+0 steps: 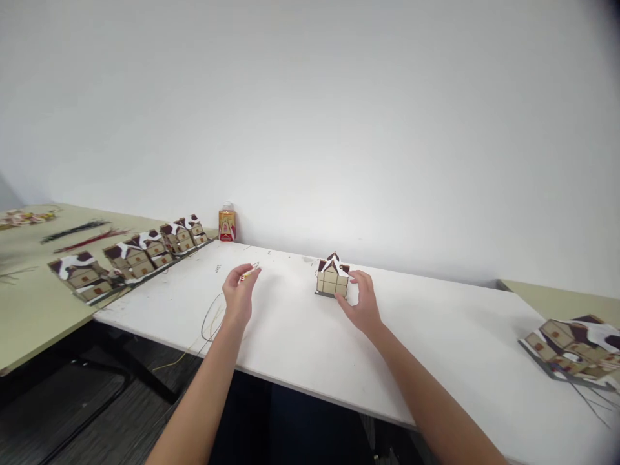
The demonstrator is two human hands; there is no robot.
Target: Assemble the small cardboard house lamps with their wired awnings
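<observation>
My left hand [239,292] is closed in a pinch above the white table [290,336]. Between its fingertips is a small wired piece [248,274] with yellow and red on it, too small to make out fully. Thin dark and yellow wires [208,323] loop below that hand towards the table's front edge. A small model house [332,281] with beige walls and a dark, snow-white-trimmed roof stands upright on the table. My right hand [363,300] grips its right side, thumb low at the front corner and fingers along the side.
More model houses [130,258] line the table's left side. Another house [574,345] with trailing wires sits at the right. A red-and-gold bottle [227,223] stands by the wall. Dark wires [75,229] and red wires [92,240] lie on the pale green table [29,310].
</observation>
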